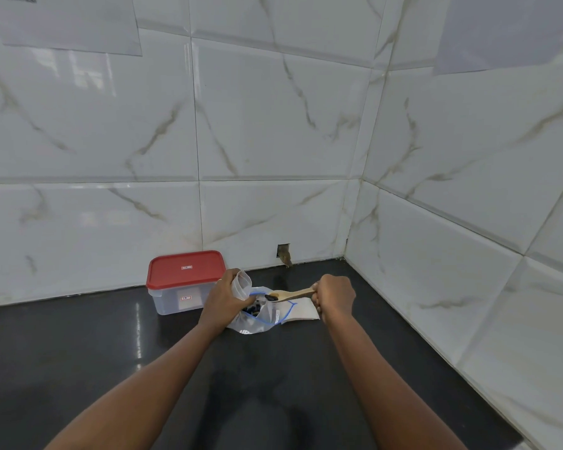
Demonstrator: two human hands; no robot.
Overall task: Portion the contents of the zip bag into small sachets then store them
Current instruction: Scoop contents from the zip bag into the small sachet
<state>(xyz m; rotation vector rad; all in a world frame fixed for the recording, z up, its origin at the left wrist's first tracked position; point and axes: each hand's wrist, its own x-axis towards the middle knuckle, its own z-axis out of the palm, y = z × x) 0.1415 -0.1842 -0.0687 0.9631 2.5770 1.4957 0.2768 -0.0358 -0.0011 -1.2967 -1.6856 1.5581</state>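
Black glossy countertop [95,352] fills the lower part of the frame and meets white marble-look wall tiles [273,125] in a corner right of centre. A little below the centre of the frame lies the zip bag [264,316]. It is of clear soft plastic with a thin blue closing line, and its mouth is open and crumpled. Small dark pieces [252,309] show inside.

The left hand [226,298] reaches in from the lower left with the arm stretched forward. Its fingers are curled around a small clear sachet [242,282], held upright with the mouth open, just above the bag. The right hand [335,295] comes from the lower right, clenched like a fist around the handle of a wooden spoon [294,293]. The spoon lies almost level over the bag and points left toward the sachet, with a dark load in its bowl.

Below the right hand a flat white sheet [301,312] lies on the counter. Just left of the left hand stands a rectangular clear plastic container [176,300], closed with a red lid [184,269], close to the back wall. Behind it all, a small rectangular hole [283,251] sits in the tile at the counter line. Bare counter stretches to the left and toward the bottom of the frame.
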